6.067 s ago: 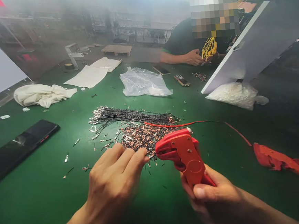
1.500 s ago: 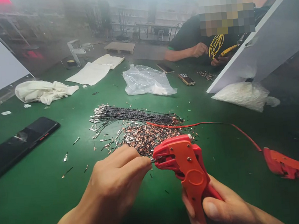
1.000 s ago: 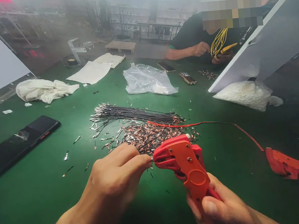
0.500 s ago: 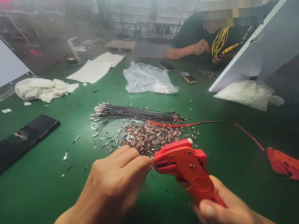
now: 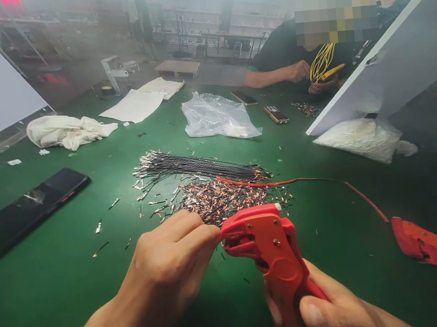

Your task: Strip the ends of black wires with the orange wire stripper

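My right hand (image 5: 335, 300) grips a red self-adjusting wire stripper (image 5: 281, 259), its jaws pointing left. At the jaw tips is my left hand (image 5: 173, 258), thumb and fingertips pinched together. Whatever sits in that pinch is hidden by the fingers. Just beyond the hands lies a heap of short black wire bits with copper ends (image 5: 225, 198). Behind it rests a bundle of black wires (image 5: 199, 165) with silvery terminals at the left end and bare copper at the right.
A second red stripper (image 5: 429, 242) lies right, near a thin red strip (image 5: 291, 180). A black phone (image 5: 36, 208) is left, a white cloth (image 5: 68, 131) and clear plastic bag (image 5: 218, 115) farther back. Across the table a co-worker's hand (image 5: 324, 84) holds a yellow tool and yellow wires.
The stripper has shifted slightly left against my left fingertips. Its handles are spread wider, and fingers of my right hand now show in front of the grip. My left hand has hardly moved.
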Motion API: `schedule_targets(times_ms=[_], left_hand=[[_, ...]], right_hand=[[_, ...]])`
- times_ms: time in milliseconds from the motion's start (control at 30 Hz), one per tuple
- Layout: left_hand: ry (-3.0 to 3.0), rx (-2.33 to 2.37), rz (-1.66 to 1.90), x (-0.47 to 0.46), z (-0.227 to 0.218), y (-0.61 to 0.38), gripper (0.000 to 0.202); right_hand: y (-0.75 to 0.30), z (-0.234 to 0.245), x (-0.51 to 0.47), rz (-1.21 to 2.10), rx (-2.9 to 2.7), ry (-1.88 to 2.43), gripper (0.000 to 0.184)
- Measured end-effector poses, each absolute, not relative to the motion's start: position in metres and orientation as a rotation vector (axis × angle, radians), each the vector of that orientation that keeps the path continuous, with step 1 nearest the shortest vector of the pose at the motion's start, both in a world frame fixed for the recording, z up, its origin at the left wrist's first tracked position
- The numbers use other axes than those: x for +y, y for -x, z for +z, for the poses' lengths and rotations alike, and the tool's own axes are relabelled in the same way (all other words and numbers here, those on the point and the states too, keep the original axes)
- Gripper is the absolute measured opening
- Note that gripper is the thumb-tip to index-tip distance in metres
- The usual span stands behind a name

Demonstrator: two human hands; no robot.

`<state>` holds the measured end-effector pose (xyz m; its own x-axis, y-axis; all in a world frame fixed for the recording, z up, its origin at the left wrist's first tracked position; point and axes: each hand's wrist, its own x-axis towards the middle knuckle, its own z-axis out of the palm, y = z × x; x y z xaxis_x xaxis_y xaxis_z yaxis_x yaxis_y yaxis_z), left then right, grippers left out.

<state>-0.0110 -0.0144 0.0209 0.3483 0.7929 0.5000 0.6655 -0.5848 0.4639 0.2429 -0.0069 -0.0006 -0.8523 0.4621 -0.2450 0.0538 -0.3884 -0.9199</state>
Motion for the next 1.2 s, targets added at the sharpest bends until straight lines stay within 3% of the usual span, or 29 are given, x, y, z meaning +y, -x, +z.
schedule_targets(times_ms=[1200], left_hand=[[-2.474, 1.294, 1.025, -0.0148, 0.0187, 0.0186, 0.041]], right_hand=[[-0.2475, -0.0061, -0.0082, 2.298, -1.563, 0.745, 0.054]])
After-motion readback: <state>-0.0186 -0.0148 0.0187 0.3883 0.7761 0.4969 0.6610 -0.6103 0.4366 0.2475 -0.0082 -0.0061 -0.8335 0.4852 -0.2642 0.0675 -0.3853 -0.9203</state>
